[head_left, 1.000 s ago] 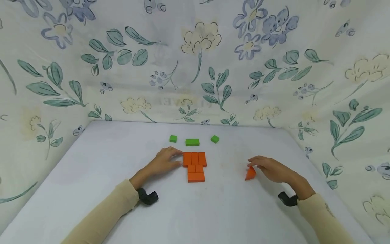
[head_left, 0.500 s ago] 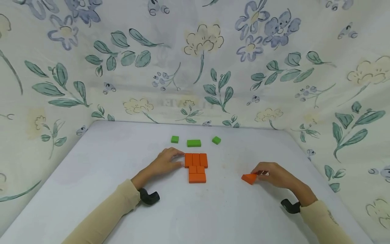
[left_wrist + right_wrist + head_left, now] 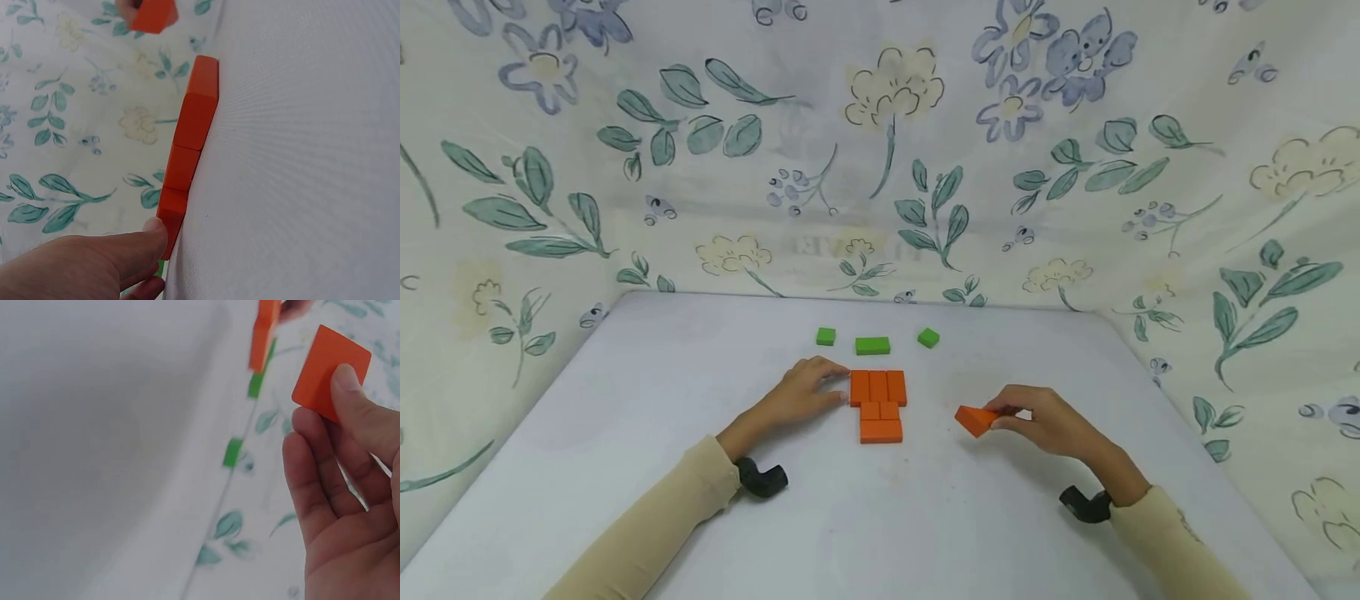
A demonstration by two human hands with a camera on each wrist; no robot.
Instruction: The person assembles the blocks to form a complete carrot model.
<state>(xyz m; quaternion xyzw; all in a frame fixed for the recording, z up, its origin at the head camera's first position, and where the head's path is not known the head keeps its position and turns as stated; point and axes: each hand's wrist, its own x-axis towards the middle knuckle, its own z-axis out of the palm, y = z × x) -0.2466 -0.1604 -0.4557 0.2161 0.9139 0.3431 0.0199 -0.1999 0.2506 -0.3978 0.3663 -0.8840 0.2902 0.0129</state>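
Observation:
Several orange blocks (image 3: 878, 388) lie flat against one another on the white table, forming a wide upper row and a narrower part below. My left hand (image 3: 801, 392) rests beside the upper row, its thumb and fingertips right at the left edge; in the left wrist view the thumb (image 3: 140, 247) meets the end of the row. To the right of the layout, my right hand (image 3: 1041, 421) pinches an orange triangular block (image 3: 974, 420) between thumb and fingers, above the table. The right wrist view shows a flat four-sided face of this held block (image 3: 325, 369), under the thumb.
Behind the orange layout lie three green blocks: a small one (image 3: 826, 337) at left, a longer one (image 3: 872, 346) in the middle, and a small turned one (image 3: 928, 337) at right. A flower-patterned cloth (image 3: 820, 192) rises behind the table (image 3: 715, 333).
My right hand has taken hold of the orange triangular block, lifted it and carried it left toward the layout. My left hand has stayed at the left edge of the orange blocks.

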